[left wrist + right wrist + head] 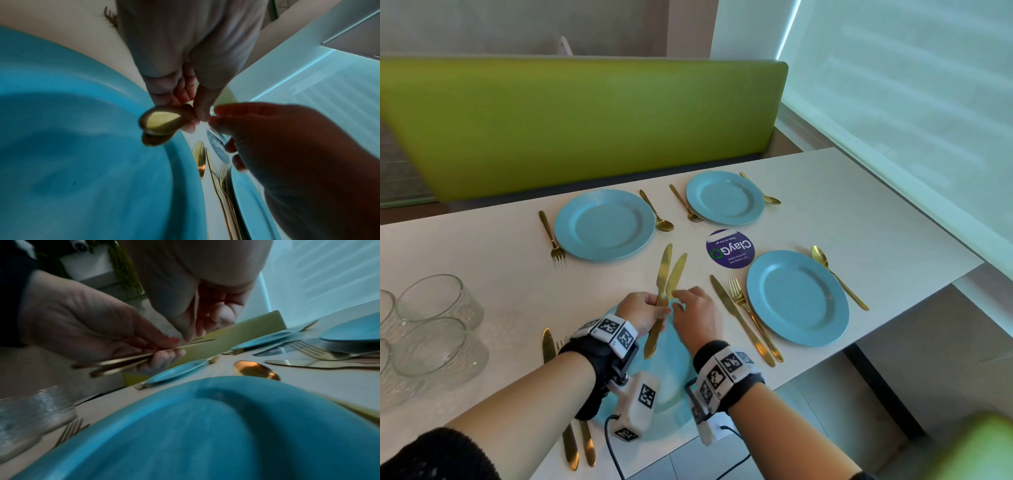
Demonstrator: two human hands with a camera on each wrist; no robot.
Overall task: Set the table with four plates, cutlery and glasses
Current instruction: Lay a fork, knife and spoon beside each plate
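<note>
My left hand (643,308) grips two gold knives (665,270) by their handles, blades pointing away, above the near blue plate (671,370). My right hand (693,308) pinches the right-hand knife (677,272) just past the left fingers. The left wrist view shows the knife handle ends (162,123) over the near plate (82,146). In the right wrist view the knives (123,361) lie in the left hand (92,324). Three other blue plates, far left (604,224), far right (724,197) and near right (796,296), have gold cutlery beside them.
Several empty glasses (431,308) stand at the table's left. A purple round sticker (730,248) lies between the plates. A knife (548,346) and fork lie left of the near plate, a spoon (255,369) on its right. A green bench back (585,120) runs behind the table.
</note>
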